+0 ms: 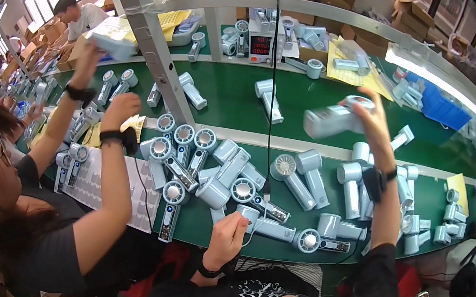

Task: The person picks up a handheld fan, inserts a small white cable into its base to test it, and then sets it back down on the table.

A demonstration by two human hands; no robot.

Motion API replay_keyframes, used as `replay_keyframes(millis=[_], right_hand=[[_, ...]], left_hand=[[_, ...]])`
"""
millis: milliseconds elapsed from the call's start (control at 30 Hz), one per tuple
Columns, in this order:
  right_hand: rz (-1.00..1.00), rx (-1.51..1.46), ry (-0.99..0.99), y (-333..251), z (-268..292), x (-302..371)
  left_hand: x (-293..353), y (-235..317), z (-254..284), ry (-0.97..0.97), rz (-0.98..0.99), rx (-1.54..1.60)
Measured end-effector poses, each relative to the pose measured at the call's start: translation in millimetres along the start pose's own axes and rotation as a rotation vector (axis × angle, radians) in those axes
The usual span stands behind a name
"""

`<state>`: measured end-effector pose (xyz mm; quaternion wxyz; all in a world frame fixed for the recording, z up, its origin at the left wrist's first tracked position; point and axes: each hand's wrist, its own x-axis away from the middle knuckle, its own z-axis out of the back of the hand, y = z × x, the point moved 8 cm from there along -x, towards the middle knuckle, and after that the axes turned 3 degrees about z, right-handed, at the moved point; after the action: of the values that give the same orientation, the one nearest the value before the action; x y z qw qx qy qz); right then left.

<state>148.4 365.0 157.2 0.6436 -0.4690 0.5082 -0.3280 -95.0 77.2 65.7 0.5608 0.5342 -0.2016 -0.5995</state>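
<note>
My right hand (375,118) is raised over the far side of the bench, wrapped round the head of a light blue handheld fan (330,121). That fan lies sideways in the air, its handle pointing left and slightly blurred. Low in the middle, my left hand (225,241) is closed, thumb side up, at the bench's near edge. A thin white cable (266,211) hangs from a black lead and curves down into its fingers; the cable's end is hidden. Close to this hand lie a fan with its head toward me (211,193) and another with a round grille (307,240).
Light blue fans cover much of the green bench (228,96). A power supply with red digits (261,45) stands at the back, a blue bin (444,107) at back right. A metal post (160,66) rises left of centre. A co-worker's arm (116,178) reaches in beside me.
</note>
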Motion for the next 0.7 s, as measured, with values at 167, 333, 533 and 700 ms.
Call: replay_keyframes(millis=[167,333,533,700], right_hand=[[-0.332,0.678,0.145,162,70,-73],[-0.292,1.418,0.059,200,36,-103],[-0.106,1.205,-0.504,242,-108,-97],[0.040,1.150,-0.337,188,-121,-97]], left_hand=[[-5,3,-2,-0.042,-0.014,0.021],[1,-2,9,-0.019,0.018,0.004],[-7,2,9,-0.029,0.003,-0.010],[-5,-6,2,-0.044,-0.025,-0.037]])
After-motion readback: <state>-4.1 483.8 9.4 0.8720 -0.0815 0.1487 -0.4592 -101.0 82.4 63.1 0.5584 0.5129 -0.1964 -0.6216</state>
